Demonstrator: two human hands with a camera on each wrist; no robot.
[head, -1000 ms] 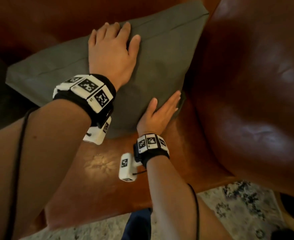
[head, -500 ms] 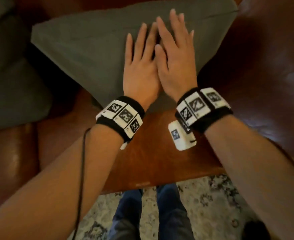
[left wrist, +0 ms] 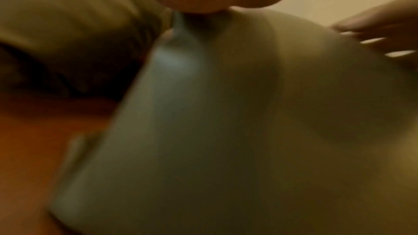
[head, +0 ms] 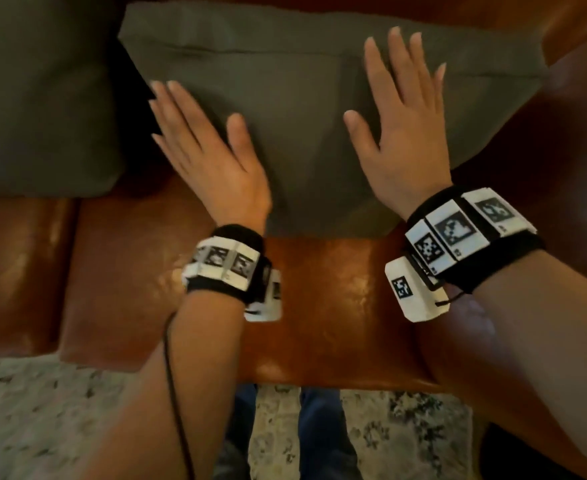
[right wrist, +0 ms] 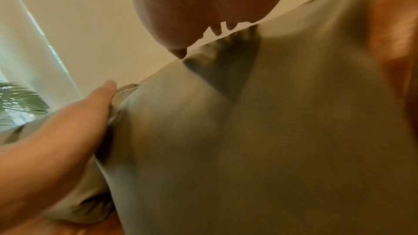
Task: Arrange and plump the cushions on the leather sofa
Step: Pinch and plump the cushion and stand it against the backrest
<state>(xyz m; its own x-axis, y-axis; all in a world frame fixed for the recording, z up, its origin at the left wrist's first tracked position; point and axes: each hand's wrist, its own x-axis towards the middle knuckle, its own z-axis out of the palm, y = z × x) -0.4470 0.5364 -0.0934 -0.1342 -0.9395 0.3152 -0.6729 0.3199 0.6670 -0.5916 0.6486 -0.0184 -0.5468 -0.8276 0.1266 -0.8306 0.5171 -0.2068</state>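
Observation:
A grey-green cushion leans against the back of the brown leather sofa at its right end. My left hand lies flat with straight fingers on the cushion's lower left side. My right hand lies flat on its upper right face, fingers spread. The same cushion fills the blurred left wrist view, and in the right wrist view the cushion bulges under my palm. A second grey-green cushion stands to the left.
The sofa's padded right arm rises beside the cushion. A patterned rug covers the floor in front of the seat, and my legs in blue trousers stand on it. A curtain and a plant show behind.
My hands were pressed side by side on the cushion's middle; they have moved apart, the left to the lower left edge, the right to the upper right. The view has shifted right.

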